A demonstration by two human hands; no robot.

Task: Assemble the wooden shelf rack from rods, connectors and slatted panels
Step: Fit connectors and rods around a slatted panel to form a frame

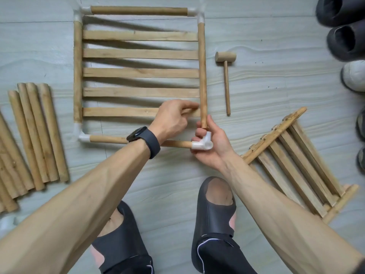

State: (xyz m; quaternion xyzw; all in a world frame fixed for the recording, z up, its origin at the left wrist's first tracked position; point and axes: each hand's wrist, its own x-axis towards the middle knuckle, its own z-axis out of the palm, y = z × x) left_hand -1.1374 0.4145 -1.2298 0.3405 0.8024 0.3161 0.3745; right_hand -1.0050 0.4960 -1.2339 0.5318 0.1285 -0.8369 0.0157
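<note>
White connector [203,144] gripped in fingers of right hand [216,149], left hand [171,119] pinching slat [118,112] end beside rod [202,76]

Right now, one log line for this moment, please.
step: last frame corner | left hand: pinches nearest slat end | right hand: grips white connector at right rod end | seating: unclear | mallet: on floor, untouched

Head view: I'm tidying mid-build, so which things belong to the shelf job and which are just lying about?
Job: slatted frame, held by left hand; white corner connector in right hand; loose rods; spare slatted panel; mallet.
Lying about: shoes along the right edge.
</note>
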